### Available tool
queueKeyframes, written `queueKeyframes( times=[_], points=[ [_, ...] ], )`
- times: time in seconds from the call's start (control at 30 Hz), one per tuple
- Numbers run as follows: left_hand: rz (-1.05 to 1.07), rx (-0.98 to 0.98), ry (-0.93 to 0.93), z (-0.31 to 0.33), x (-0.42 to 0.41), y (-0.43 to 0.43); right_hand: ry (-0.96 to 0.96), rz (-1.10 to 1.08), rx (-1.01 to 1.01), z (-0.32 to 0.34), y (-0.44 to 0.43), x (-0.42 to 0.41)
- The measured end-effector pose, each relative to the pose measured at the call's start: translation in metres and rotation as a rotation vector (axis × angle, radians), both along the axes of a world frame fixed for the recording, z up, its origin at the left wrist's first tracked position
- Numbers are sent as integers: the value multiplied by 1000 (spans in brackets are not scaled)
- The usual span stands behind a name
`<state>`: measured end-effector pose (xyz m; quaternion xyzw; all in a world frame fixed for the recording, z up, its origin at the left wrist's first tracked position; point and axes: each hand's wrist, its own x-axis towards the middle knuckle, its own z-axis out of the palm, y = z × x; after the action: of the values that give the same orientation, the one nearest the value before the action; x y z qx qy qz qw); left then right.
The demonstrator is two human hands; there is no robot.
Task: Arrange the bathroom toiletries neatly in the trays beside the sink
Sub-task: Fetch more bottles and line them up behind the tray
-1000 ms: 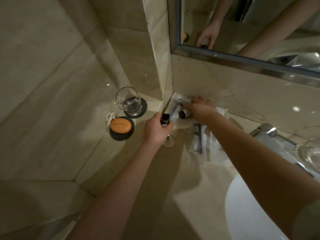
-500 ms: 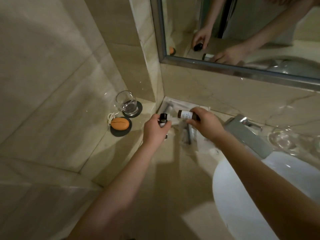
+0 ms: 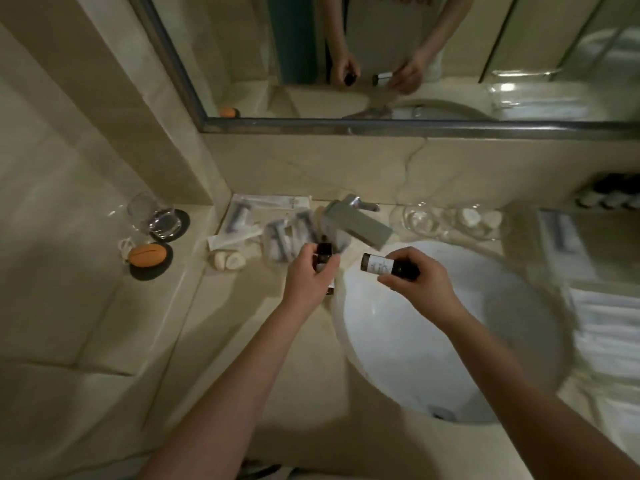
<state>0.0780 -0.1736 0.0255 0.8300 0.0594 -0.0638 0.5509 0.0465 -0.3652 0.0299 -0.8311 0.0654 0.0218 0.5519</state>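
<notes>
Your left hand (image 3: 310,277) is gripping a small dark bottle (image 3: 324,252) at the worktop (image 3: 242,341) edge; your right hand (image 3: 424,287) is pinching a labelled bottle (image 3: 379,265) sideways over the sink (image 3: 398,341). Both look light, rigid and slippery: hold the bodies.

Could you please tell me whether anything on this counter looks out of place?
Yes: the wrapped toiletry packets left of the tap lie overlapping at odd angles rather than lined up neatly.
</notes>
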Motion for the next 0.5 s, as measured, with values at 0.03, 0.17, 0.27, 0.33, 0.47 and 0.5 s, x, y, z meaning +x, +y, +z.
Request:
queueKeyframes(
  times=[0.03,0.17,0.27,0.33,0.47,0.5],
  points=[
    [-22,-22,8,1,-3,-14,7,-35,9,-2,-14,-8],
    [-112,-69,26,3,-13,-73,15,-164,87,-3,-70,-39],
    [-196,-100,24,4,-18,-117,-11,-226,134,3,-111,-58],
    [-252,-108,30,6,-17,-146,-21,-276,125,9,-137,-67],
    [-330,-90,12,11,-7,-206,-32,-380,64,17,-189,-73],
    [-345,-90,0,13,-4,-221,-30,-395,61,19,-201,-72]
  ],
)
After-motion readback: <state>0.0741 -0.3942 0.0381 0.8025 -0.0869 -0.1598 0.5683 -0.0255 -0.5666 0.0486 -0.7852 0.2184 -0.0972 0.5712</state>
